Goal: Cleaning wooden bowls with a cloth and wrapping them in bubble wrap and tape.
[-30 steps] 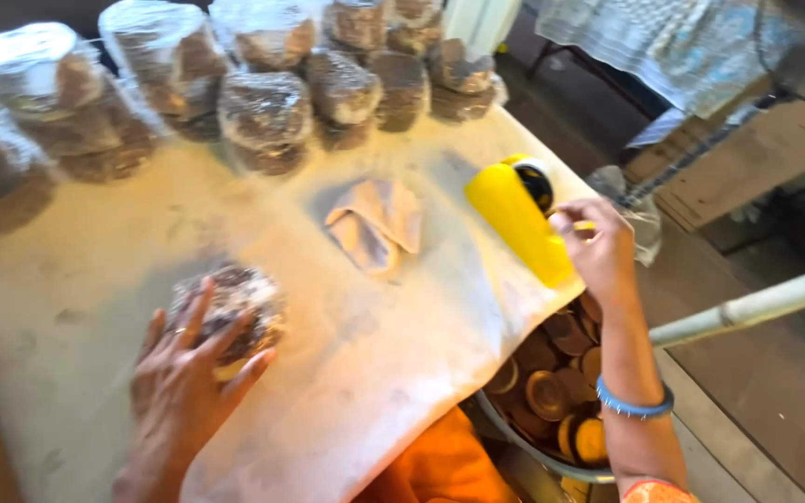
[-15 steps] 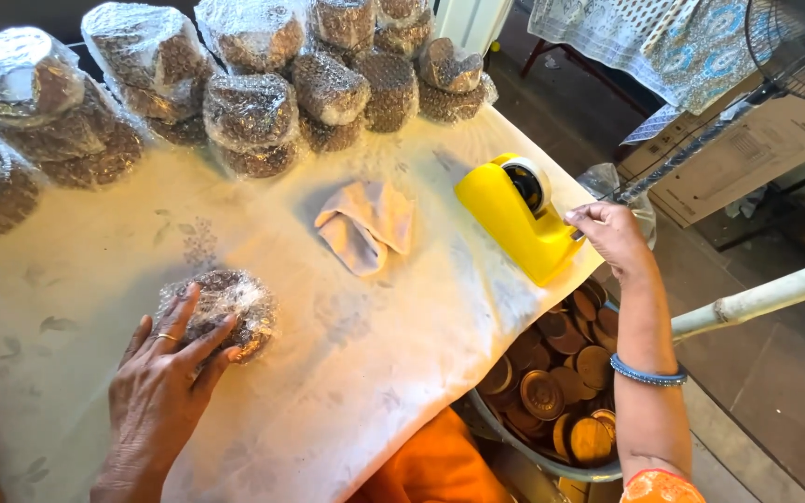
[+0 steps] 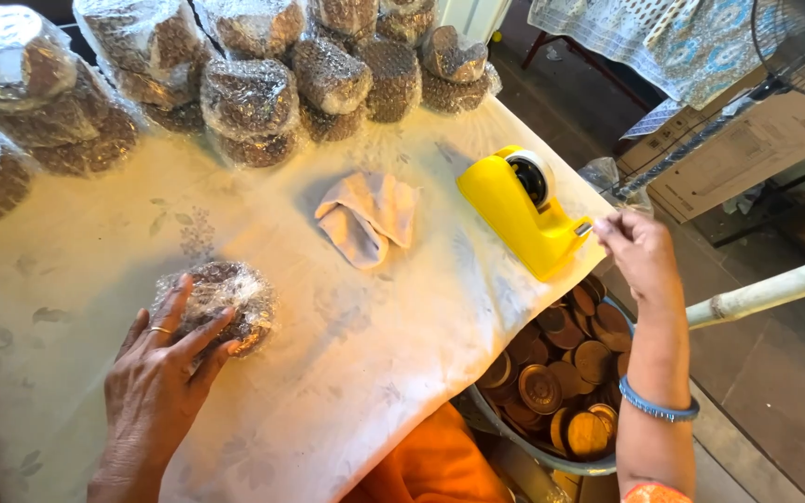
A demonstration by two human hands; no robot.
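So our left hand (image 3: pixel 156 382) is spread flat, fingers (image 3: pixel 199 333) released and pressing down on a round plastic-wrapped bundle of brown discs (image 3: pixel 225 296) on the cloth-covered worktop (image 3: pixel 347 373). Further right of those fingers lies a crumpled pinkish cloth (image 3: pixel 367 216). Then comes the yellow plastic tape dispenser (image 3: pixel 524 210), with our right hand (image 3: pixel 640 251) at its front end, fingers (image 3: pixel 606 224) pinched together on the tape end. Below that hand sits a metal basin of brown discs (image 3: pixel 561 373).
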